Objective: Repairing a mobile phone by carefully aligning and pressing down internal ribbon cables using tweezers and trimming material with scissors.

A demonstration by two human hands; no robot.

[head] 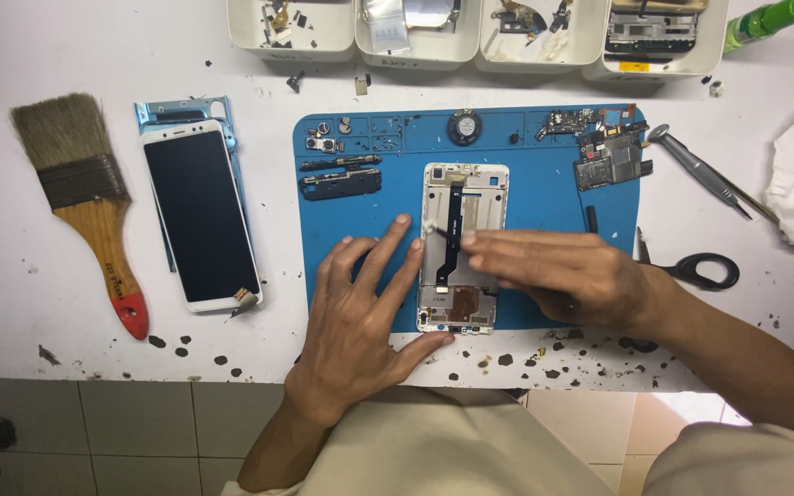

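White metal phone frame (pixel 464 248) with black flex strip, lying mid blue rubber mat (pixel 526 197) | left hand (pixel 360 308) flat, fingers spread, pressing the frame's left edge | right hand (pixel 558 268) pinched over the strip, what it grips is hidden | risk: strip may tear if pulled hard; frame may slide toward the loose small parts (pixel 337 179).

dark rectangular phone screen (pixel 199 216) lies left of the blue mat (pixel 544 197).
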